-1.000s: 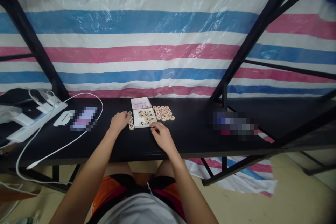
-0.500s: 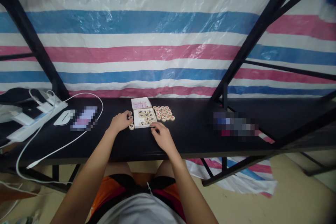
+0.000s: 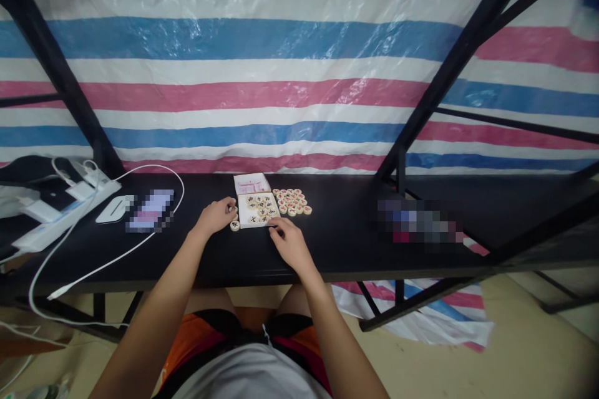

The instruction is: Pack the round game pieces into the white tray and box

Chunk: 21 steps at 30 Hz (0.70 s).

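Black-marked Chinese chess pieces (image 3: 262,205) lie in a shallow white box (image 3: 244,217) on the black table. Its white lid (image 3: 251,183), with pink print, is folded back behind. At the box's left side, the bent fingers of my left hand (image 3: 216,216) close on a round Chinese chess piece (image 3: 233,203), partly hidden by the fingertips. Just in front of that hand lies another loose piece (image 3: 234,225). My right hand (image 3: 291,242) has its fingers curled at the box's near right corner, and they appear to hold the edge. Several red-marked pieces (image 3: 292,201) are grouped right of the box.
A phone (image 3: 150,210), blurred out, lies left beside a white flat device (image 3: 111,210). A power strip (image 3: 65,215) with chargers and white cables occupies the far left. Blurred items (image 3: 418,221) sit at the right. Black frame posts and a striped sheet (image 3: 262,93) stand behind.
My left fingers have shifted very slightly at the pieces beside the box. My right hand, the box and the red-marked pieces stay where they were.
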### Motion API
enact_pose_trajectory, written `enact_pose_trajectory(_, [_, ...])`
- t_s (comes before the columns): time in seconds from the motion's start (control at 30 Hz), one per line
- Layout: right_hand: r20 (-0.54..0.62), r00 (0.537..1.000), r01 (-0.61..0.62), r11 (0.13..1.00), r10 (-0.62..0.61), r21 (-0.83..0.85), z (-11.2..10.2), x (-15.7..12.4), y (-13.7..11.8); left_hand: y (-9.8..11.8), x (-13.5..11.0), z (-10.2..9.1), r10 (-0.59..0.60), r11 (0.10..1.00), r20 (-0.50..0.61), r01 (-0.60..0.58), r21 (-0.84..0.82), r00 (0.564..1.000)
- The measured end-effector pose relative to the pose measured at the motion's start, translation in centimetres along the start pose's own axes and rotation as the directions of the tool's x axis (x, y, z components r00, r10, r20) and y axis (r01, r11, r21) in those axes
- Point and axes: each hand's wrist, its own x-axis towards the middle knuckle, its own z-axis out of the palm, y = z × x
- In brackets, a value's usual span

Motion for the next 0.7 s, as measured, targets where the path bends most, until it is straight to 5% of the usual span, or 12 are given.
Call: enact_pose_trajectory(0.7, [-0.009, 1.0, -0.006, 1.0, 0.006, 0.009, -0.1, -0.03, -0.35, -0.29, 0.12, 0.41, 0.058, 0.998, -0.069, -0.058, 0.0, 0.996])
